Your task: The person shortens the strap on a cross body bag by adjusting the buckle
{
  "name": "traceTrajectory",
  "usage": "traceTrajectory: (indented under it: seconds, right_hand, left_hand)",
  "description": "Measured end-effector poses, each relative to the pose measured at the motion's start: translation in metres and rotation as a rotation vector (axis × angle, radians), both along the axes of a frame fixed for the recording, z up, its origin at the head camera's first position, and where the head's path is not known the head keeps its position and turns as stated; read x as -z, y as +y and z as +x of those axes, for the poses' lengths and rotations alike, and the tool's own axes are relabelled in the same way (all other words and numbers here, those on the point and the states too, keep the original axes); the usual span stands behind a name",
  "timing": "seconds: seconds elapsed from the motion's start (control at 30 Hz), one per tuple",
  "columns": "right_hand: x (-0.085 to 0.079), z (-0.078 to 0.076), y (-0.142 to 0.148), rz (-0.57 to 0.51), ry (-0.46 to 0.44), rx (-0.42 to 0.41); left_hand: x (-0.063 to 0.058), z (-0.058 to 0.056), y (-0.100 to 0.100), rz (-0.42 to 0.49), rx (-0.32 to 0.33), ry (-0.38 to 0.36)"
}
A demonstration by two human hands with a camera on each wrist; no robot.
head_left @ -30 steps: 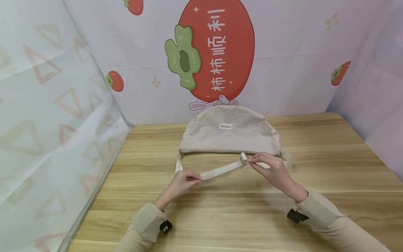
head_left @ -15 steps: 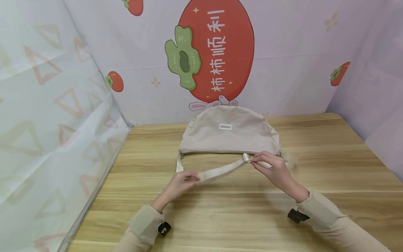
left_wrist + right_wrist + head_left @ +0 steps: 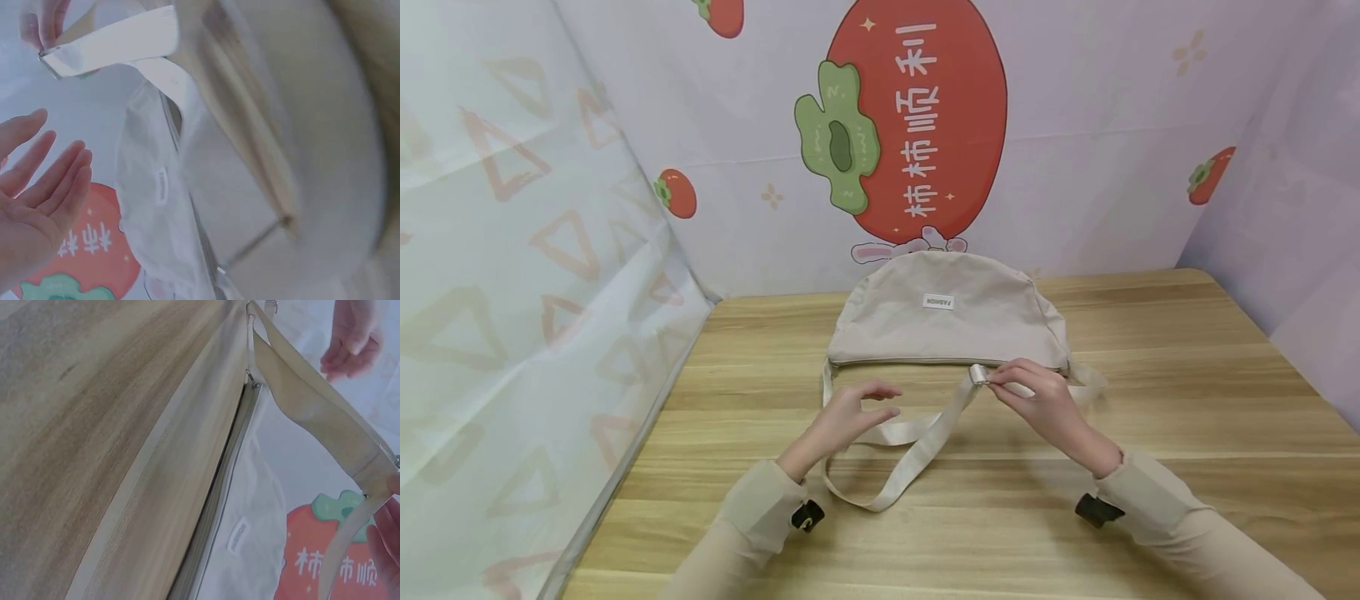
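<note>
Right hand [image 3: 1037,396] pinches the strap [image 3: 927,448] by its buckle [image 3: 978,375]; left hand [image 3: 846,417] hovers nearby, fingers [image 3: 878,387] and thumb [image 3: 883,414] apart; far bag [image 3: 947,325] lies flat.

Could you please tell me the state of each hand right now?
Left hand: open, holding nothing.
Right hand: pinching the strap beside its buckle.

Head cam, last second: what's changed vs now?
Left hand let go of the strap and shifted slightly forward and right, fingers now open. The freed strap dropped into a loop toward the person. Unchanged: right hand pinching the strap by its buckle; bag in place.
</note>
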State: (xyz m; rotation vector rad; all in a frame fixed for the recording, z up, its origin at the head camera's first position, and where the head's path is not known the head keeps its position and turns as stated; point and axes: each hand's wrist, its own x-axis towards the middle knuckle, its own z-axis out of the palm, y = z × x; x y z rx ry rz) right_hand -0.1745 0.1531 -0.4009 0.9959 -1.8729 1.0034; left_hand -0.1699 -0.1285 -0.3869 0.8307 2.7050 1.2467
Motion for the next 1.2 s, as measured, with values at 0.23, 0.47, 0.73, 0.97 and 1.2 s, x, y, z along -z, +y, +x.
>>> traceTrajectory:
  seconds: [0.23, 0.47, 0.73, 0.97, 1.2]
  right_hand:
    - [0.0, -0.001, -0.001, 0.0, -0.009, -0.005]
    - [-0.002, 0.0, -0.004, -0.002, -0.011, -0.009]
    - [-0.002, 0.0, -0.005, -0.001, -0.03, -0.025]
    - [-0.002, 0.0, -0.007, -0.005, -0.031, -0.036]
    - [-0.003, 0.0, -0.008, -0.004, -0.016, -0.039]
  left_hand:
    - [-0.011, -0.012, 0.029, 0.038, 0.041, -0.043]
    - [-0.012, -0.021, 0.055, 0.111, 0.077, -0.088]
    - [-0.011, -0.025, 0.076, 0.168, 0.093, -0.121]
    - [-0.011, -0.023, 0.086, 0.234, 0.112, -0.159]
    - [-0.008, -0.024, 0.09, 0.218, 0.09, -0.173]
